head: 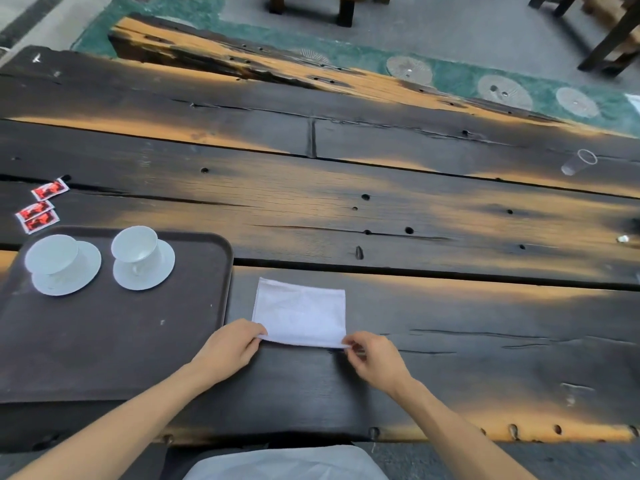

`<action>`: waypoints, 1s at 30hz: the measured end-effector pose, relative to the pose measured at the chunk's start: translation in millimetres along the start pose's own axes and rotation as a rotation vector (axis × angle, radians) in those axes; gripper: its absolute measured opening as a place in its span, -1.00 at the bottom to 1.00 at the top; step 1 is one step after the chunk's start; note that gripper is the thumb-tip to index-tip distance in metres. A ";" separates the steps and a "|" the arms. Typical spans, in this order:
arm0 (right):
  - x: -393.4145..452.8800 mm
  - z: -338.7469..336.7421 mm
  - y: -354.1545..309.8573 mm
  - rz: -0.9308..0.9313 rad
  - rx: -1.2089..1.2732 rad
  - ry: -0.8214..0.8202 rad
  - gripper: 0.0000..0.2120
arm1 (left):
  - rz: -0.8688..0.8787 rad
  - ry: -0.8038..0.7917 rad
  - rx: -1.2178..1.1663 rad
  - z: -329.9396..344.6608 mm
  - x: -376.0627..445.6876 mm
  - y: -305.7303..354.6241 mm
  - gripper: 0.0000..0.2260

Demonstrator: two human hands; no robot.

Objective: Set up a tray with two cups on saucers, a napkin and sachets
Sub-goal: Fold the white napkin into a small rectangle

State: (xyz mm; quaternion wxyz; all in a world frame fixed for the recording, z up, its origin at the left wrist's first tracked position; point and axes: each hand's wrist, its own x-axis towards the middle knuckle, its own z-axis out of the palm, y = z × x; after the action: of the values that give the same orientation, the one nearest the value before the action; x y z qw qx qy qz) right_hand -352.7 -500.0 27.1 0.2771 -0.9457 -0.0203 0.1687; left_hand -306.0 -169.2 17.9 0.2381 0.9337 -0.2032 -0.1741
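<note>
A dark brown tray [114, 341] lies at the left on the wooden table. Two white cups stand on white saucers at its far end: the left cup [52, 254] and the right cup [135, 244]. A white folded napkin [301, 311] lies on the table just right of the tray. My left hand [228, 348] pinches its near left corner, and my right hand [374, 358] pinches its near right corner. Three red and white sachets [38, 209] lie on the table beyond the tray's far left corner.
A clear plastic cup [580, 162] lies on its side at the far right of the table. A small white scrap [623, 239] sits near the right edge. Beyond the table are a bench and chair legs [609, 46].
</note>
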 end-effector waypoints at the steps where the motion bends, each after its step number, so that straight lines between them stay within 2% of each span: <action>1: -7.9 1.1 1.6 -0.013 0.013 -0.018 -0.81 | 0.014 -0.003 -0.027 0.3 -6.8 -1.8 -0.83; 6: -23.6 0.6 3.4 -0.004 0.137 -0.028 -0.94 | -0.011 -0.088 -0.180 1.4 -26.7 -1.8 -0.89; 13: 18.8 -6.3 0.0 0.114 0.216 0.044 -0.92 | -0.155 0.069 -0.346 -10.8 13.0 -1.7 -0.94; 22: 62.8 3.0 -0.6 0.335 0.160 -0.004 -0.81 | -0.303 0.043 -0.309 -11.6 58.5 -1.5 -0.91; 30: 69.4 14.8 -6.6 0.394 0.120 0.018 -0.77 | -0.370 0.041 -0.259 -3.5 65.0 -5.7 -0.94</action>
State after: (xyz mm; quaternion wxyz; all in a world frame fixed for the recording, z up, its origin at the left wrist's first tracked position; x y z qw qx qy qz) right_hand -291.8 -477.7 -2.4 0.2946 -0.9147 0.1778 0.2120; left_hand -247.1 -193.4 3.1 0.3239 0.9200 0.0003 -0.2206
